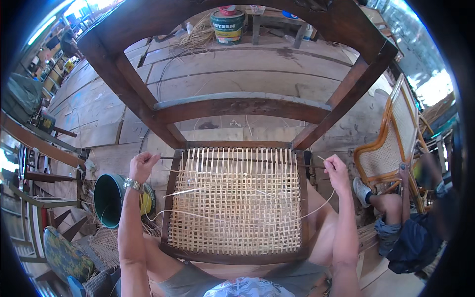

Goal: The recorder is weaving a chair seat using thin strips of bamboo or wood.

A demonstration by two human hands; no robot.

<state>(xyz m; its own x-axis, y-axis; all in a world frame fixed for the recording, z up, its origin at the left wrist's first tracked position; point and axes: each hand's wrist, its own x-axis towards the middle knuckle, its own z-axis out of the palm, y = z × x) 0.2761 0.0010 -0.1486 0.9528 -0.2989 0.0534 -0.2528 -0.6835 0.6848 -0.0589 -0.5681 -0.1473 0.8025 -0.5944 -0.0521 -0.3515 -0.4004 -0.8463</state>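
Resting across the person's lap in the head view, a dark wooden chair (237, 106) with a smooth, worn frame carries a half-woven cane seat (235, 203), an open lattice of pale flat strips crossing in small squares inside the brown seat rails. The left hand (143, 166) is closed in a fist at the seat's far left corner, pinching a thin cane strand (198, 190) that runs across the weave; a metal wristwatch (132, 184) sits on that wrist. The right hand (336, 171) is at the far right corner, fingers closed narrowly on a second pale strand (321, 203) that loops down beside the right rail and trails back over the lattice. The seat lies between the two hands, each touching its outer edge. Left of the chair stands a dark green bucket (106, 198) with a yellow coil beside it. To the right, another person (410, 232) sits low, a hand on a light rattan chair (391, 143) with a finished woven back. Beyond the chair's back lie rough grey floor planks (237, 69) and a green paint pail (227, 24).
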